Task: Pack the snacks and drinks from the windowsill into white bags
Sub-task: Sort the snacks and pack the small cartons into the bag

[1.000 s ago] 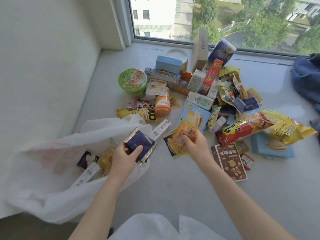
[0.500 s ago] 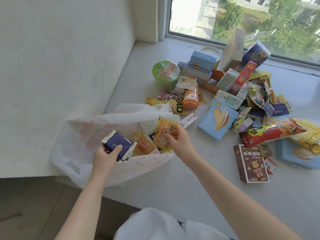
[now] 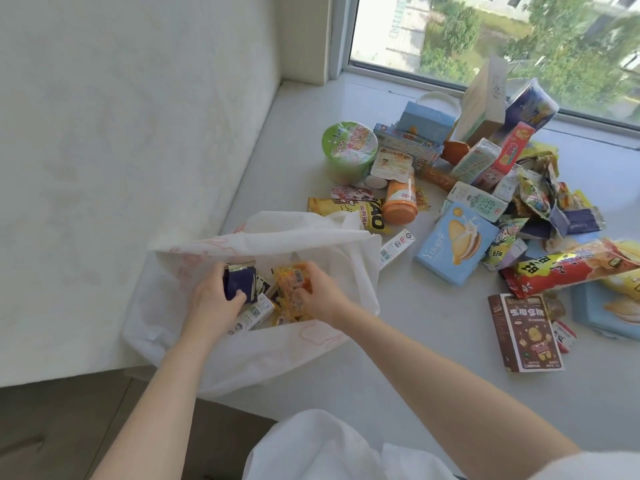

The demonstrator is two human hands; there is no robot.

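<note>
Inside the open white bag [image 3: 242, 348], the left hand [image 3: 214, 301] has its grip curled round a purple packet [image 3: 239, 282]; just right of it, the right hand [image 3: 322, 294] pinches an orange packet [image 3: 291, 285]. Beyond both grips, remaining snacks [image 3: 450, 188] crowd the windowsill [image 3: 398, 358].

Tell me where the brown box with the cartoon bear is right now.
In the head view, the brown box lies flat on the windowsill at the right, near its front edge, just below the long red snack bag, well clear of the white bag.
</note>
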